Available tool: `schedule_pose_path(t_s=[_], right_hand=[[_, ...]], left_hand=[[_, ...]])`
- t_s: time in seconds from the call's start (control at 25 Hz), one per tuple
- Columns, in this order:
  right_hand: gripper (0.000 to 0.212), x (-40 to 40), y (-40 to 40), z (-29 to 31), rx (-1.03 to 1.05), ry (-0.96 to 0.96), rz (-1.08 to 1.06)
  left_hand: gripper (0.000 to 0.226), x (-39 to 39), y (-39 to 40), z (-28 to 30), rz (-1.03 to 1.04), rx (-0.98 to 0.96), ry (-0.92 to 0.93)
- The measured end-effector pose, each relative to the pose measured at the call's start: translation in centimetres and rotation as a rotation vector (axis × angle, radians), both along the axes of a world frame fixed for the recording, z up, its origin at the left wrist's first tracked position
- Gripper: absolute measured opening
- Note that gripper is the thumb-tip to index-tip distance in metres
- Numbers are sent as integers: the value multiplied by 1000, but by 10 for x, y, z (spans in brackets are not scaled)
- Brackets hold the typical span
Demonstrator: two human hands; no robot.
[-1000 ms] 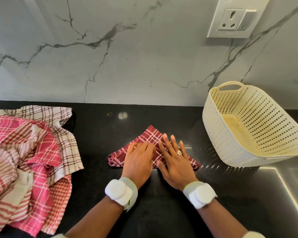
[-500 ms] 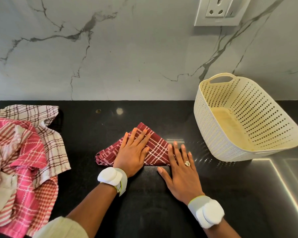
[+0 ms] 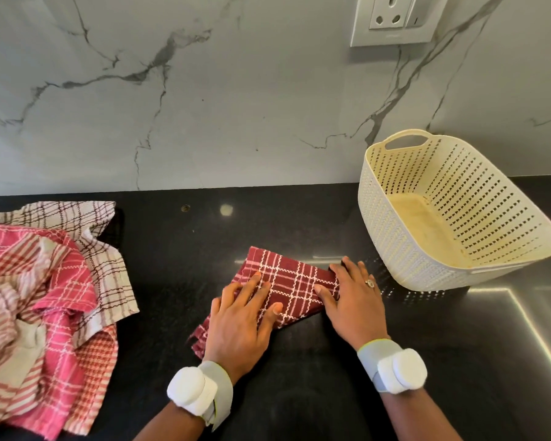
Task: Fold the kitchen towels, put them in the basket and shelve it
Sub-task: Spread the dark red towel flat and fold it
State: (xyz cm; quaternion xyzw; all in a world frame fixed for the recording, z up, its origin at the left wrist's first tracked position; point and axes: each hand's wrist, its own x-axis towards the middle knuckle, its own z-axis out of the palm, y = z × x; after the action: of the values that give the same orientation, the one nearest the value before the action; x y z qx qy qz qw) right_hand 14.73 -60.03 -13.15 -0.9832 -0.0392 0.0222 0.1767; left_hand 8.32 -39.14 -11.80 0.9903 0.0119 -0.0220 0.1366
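Observation:
A dark red checked towel (image 3: 287, 281) lies folded small on the black counter (image 3: 315, 393). My left hand (image 3: 240, 323) presses flat on its near left part with fingers spread. At the towel's right end my right hand (image 3: 353, 297) rests, its fingers straight along the edge and the thumb on the cloth. A cream perforated basket (image 3: 392, 237) with nothing inside stands to the right by the wall. A heap of unfolded pink, red and brown checked towels (image 3: 45, 297) lies at the left.
A marble wall (image 3: 204, 106) rises behind the counter, with a white socket plate (image 3: 395, 20) on it at the upper right. A bright light strip (image 3: 531, 323) reflects on the counter at the right.
The towel has been folded narrower. My right hand came off the bare counter onto the towel's right end, and my left hand slid toward its near left part.

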Motion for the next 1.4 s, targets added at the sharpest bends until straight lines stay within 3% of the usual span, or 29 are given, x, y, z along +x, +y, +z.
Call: schedule_pose_path(t_s=[0.2, 0.36, 0.48, 0.6, 0.76, 0.92, 1.08, 1.16, 1.28, 1.4], right_hand=[[47, 16, -4, 28, 12, 30, 17], [41, 10, 34, 30, 264, -124, 256], [56, 0, 60, 4, 123, -80, 442], [65, -5, 52, -16, -54, -91, 367], [77, -10, 26, -15, -61, -80, 243], [84, 0, -4, 3, -56, 57, 170], [43, 19, -3, 32, 108, 121, 120], [42, 30, 1, 45, 79, 179, 130], [30, 52, 9, 64, -40, 116, 168], [30, 78, 20, 87, -81, -66, 204]], left_hand=[[65, -6, 26, 5, -66, -8, -11], [61, 16, 10, 9, -135, 10, -74], [57, 27, 3, -7, -136, 26, 3], [54, 30, 7, -17, -122, 21, 57], [58, 31, 10, -20, -115, 3, 65], [59, 32, 9, -14, -94, -1, 129], [52, 33, 10, -3, -67, -322, 96], [41, 29, 18, -1, -97, -414, 29], [33, 23, 30, 3, -223, -311, -8], [50, 18, 32, 5, -349, -164, 49]])
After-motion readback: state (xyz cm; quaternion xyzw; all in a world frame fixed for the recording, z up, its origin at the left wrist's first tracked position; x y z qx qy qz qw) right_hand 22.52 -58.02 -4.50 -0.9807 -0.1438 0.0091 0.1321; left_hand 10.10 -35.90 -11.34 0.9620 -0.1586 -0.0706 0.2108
